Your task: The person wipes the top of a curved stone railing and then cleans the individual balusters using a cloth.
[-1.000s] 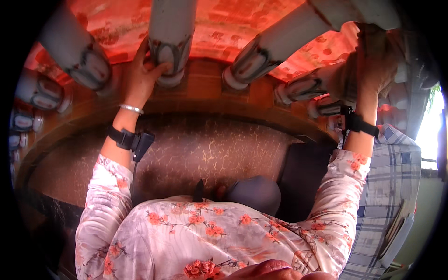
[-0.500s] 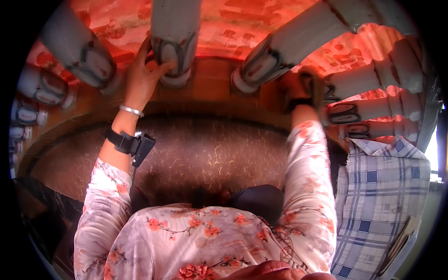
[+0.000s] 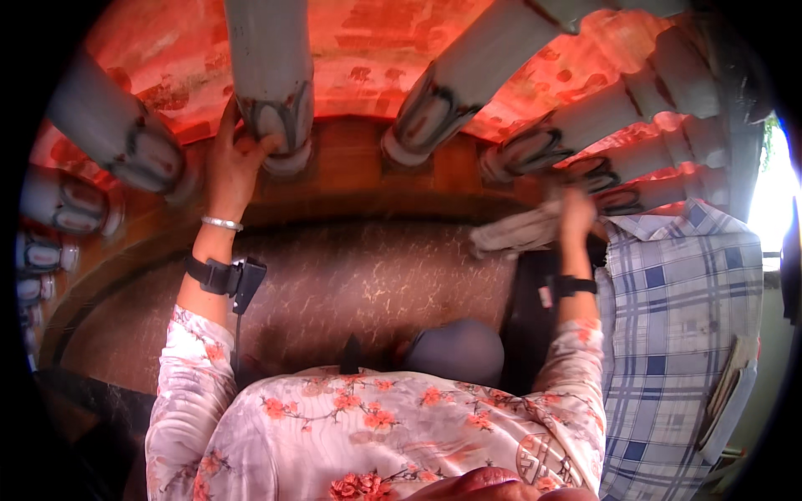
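Note:
My left hand (image 3: 232, 174) grips the lower end of a pale grey baluster (image 3: 271, 71), thumb across its painted front and fingers round its left side. A silver bangle and a black strap with a small black device are on that arm. Off to the right, my right hand (image 3: 576, 217) is closed on a pale cloth (image 3: 518, 232), which trails to the left over the edge of the dark brown surface. Motion smears this hand and the cloth. Beside it, more balusters (image 3: 585, 171) stand on the curved wooden rail (image 3: 351, 163).
Red patterned fabric (image 3: 368, 58) spreads behind the balusters. The brown cracked-pattern surface (image 3: 359, 267) lies between my arms. A blue and white checked cloth (image 3: 668, 326) hangs at the right, near a bright opening (image 3: 773, 192). My knee (image 3: 458, 355) is below.
My right hand has pulled back from among the right-hand balusters toward me, bringing the cloth into view. My left hand keeps its grip on the baluster; the view has shifted slightly.

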The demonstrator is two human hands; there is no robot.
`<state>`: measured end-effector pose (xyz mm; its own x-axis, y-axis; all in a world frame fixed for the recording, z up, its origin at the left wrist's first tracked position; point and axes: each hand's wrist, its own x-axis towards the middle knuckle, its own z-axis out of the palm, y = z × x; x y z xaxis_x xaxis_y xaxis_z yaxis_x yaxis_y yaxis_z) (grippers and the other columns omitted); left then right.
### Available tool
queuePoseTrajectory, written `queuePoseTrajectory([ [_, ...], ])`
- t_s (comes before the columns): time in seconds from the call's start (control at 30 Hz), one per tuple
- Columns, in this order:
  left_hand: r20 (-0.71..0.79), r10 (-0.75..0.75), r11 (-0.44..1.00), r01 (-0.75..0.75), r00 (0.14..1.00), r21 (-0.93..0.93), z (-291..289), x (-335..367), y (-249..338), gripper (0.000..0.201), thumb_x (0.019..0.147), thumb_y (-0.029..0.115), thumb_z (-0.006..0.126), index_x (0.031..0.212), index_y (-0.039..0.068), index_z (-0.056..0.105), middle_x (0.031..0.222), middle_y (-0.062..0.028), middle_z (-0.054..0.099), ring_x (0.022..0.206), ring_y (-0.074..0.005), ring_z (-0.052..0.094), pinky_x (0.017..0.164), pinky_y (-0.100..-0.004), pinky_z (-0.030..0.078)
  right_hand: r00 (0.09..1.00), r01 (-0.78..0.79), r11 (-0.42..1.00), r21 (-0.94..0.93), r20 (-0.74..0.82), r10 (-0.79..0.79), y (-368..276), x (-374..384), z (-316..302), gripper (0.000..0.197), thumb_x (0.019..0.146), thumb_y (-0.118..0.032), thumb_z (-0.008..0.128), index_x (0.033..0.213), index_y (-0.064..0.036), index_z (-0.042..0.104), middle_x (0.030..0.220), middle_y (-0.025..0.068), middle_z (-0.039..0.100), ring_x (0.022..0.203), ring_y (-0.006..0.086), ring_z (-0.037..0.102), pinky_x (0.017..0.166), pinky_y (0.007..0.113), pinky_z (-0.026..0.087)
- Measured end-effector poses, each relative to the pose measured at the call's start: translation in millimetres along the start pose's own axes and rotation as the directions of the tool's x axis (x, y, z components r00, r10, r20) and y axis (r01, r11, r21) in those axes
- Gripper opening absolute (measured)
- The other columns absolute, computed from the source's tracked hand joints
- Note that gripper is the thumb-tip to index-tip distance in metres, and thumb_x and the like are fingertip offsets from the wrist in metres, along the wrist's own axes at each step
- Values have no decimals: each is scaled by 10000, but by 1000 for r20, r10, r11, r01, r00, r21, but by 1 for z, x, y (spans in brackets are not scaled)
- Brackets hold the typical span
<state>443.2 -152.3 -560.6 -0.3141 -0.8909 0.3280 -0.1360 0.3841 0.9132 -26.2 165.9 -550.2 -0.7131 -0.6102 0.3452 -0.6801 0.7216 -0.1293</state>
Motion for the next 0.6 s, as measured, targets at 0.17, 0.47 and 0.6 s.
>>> queuePoseTrajectory([
  [0.17,-25,15,999,-14,1000,52,-8,0,-11,759,709,143,746,1339,10,344,1197,-138,560,1057,-170,561,864,-277,444,887,239,268,933,-322,331,-86,55,-132,474,909,-359,487,1197,18,477,1063,118,577,926,211,574,825,328,480],
  [0.47,-47,84,990,-78,995,117,-8,1,-13,714,697,193,762,1288,3,411,1169,-133,568,1051,-206,565,863,-305,446,868,158,684,712,-430,247,-95,22,85,520,946,-391,409,1161,74,492,1173,182,529,1004,291,502,871,398,398],
  [0.6,3,-31,993,31,1000,117,-13,-2,-1,685,730,138,735,1303,-4,389,1183,-105,558,1100,-195,533,883,-316,443,989,-91,976,196,-97,112,-100,-33,121,472,726,-375,708,865,69,628,825,299,608,863,367,613,752,415,466],
])
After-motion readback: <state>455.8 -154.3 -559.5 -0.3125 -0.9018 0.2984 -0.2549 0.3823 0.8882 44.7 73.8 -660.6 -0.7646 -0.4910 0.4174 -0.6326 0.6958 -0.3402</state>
